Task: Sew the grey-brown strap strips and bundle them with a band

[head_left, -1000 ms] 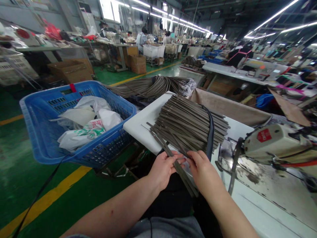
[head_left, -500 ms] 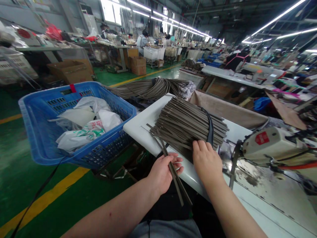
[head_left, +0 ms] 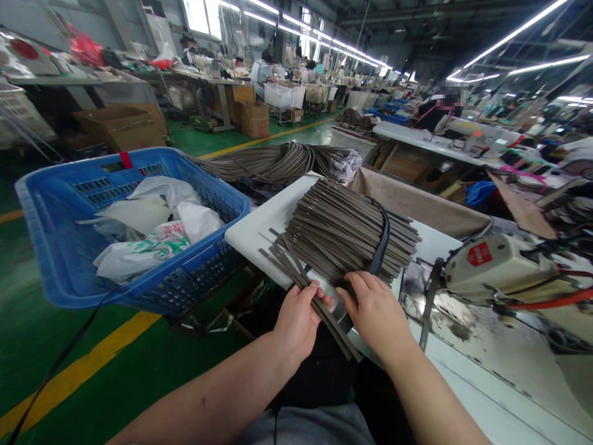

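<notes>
A thick stack of grey-brown strips [head_left: 345, 232] lies on the white table [head_left: 252, 232], bound by a dark band [head_left: 382, 244]. My left hand [head_left: 296, 318] is closed on a few loose strips [head_left: 301, 287] that stick out past the table's near edge. My right hand [head_left: 375, 312] sits at the near end of the stack, fingers curled and pinching the ends of the same loose strips beside my left hand.
A blue plastic basket [head_left: 55, 247] with white bags stands left of the table. A sewing machine [head_left: 504, 266] is at the right. A long bundle of strips [head_left: 278, 162] lies behind the table. Other people work at far benches.
My right hand came back from the top of the stack to the loose strips. My left hand now holds more strips, fanned out to the left.
</notes>
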### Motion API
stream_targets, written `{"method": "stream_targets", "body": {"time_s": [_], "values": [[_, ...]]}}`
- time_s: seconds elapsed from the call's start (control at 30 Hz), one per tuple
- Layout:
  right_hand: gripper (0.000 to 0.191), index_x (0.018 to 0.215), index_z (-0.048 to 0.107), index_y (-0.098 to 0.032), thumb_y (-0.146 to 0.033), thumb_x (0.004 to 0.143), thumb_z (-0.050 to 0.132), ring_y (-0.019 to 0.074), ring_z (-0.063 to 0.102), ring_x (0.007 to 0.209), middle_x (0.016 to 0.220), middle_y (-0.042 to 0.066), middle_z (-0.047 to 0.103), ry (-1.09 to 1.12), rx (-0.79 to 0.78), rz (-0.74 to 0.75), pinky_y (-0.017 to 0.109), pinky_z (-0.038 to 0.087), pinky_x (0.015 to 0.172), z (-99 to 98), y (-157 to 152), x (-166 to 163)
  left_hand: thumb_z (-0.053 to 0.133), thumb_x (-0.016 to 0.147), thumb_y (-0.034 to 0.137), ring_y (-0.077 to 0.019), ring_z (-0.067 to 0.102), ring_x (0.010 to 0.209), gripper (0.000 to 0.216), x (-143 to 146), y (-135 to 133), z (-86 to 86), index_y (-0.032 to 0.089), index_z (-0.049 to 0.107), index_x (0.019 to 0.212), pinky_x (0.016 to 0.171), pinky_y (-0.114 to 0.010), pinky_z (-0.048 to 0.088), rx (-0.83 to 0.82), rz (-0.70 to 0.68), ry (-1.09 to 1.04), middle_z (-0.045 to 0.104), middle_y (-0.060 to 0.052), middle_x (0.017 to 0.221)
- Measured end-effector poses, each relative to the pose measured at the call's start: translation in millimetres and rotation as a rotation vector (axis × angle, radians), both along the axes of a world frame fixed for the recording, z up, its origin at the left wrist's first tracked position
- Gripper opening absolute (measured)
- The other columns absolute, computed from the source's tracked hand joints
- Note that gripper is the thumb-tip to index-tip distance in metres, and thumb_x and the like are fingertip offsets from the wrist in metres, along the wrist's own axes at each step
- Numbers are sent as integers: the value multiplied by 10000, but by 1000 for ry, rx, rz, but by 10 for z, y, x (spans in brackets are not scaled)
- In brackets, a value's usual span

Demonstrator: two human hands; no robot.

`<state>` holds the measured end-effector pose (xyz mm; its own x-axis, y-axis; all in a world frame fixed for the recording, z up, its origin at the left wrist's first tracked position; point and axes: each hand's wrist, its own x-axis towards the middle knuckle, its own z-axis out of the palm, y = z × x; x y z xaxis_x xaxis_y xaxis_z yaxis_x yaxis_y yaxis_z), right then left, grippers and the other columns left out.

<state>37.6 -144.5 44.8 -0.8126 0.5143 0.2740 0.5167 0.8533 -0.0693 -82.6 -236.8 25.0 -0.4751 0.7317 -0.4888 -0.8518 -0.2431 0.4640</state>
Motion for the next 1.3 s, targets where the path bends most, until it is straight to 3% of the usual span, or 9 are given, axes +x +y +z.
{"method": "stream_targets", "body": {"time_s": [0.1,0.23,0.33,0.47,0.67,0.8,1.03,1.2,1.3], "values": [[411,1292,593,-53,-264,946,668,352,637,1031,1135,194,683,-71,70,-71,476,527,926,-137,79,29,734,824,161,-59,439,521,185,-6,-22,0,149,554,784,677,-258,511,-39,25,24,485,64,585],[322,1228,617,-85,-229,942,654,316,658,980,1051,155,691,-64,-19,-54,445,551,920,-235,75,24,740,823,179,-46,339,461,201,-20,-37,28,146,554,753,571,-218,425,-33,24,29,357,102,507],[235,1160,634,-118,-161,929,628,296,657,975,1031,129,679,-61,-36,-53,423,552,918,-225,37,2,638,896,162,-63,420,496,83,-25,-62,42,111,625,832,614,-230,476,-62,3,-30,424,64,534],[146,1072,639,-122,-152,933,606,299,650,947,994,128,663,-133,36,-46,417,554,876,-189,-23,-35,580,943,164,-115,581,628,94,-27,-122,23,113,653,914,693,-293,557,-124,-28,-110,583,-20,696],[205,1131,628,-97,-94,934,571,305,659,892,951,132,664,-287,186,-44,409,547,795,-183,-67,-78,567,944,111,-75,531,574,131,-37,-166,8,80,670,869,567,-205,480,-149,-22,-104,569,-27,727],[195,1161,621,-112,-164,978,578,293,671,970,1025,141,669,-255,69,-59,390,539,876,-174,-29,-75,548,953,98,-60,497,547,164,-45,-166,12,59,671,851,504,-176,411,-163,-16,-86,551,-23,723],[154,1063,625,-120,-150,912,632,298,670,970,990,137,654,-241,-50,-162,372,514,876,-157,-49,-109,551,941,85,-56,494,534,137,-50,-174,-50,54,676,895,466,-168,348,-158,-43,-20,578,-28,743],[111,1048,623,-133,-173,952,584,299,678,1001,1012,153,686,-215,-120,-176,358,492,856,-82,-96,-116,541,954,119,-75,574,576,148,-43,-186,-75,67,677,924,504,-177,394,-182,-43,-7,677,-88,828],[128,1061,624,-161,-212,976,543,281,698,933,988,138,725,-148,-280,-192,348,475,776,1,-130,-97,584,934,155,-115,654,663,123,-32,-197,-68,88,687,927,558,-202,443,-188,-47,7,724,-132,920]]}}
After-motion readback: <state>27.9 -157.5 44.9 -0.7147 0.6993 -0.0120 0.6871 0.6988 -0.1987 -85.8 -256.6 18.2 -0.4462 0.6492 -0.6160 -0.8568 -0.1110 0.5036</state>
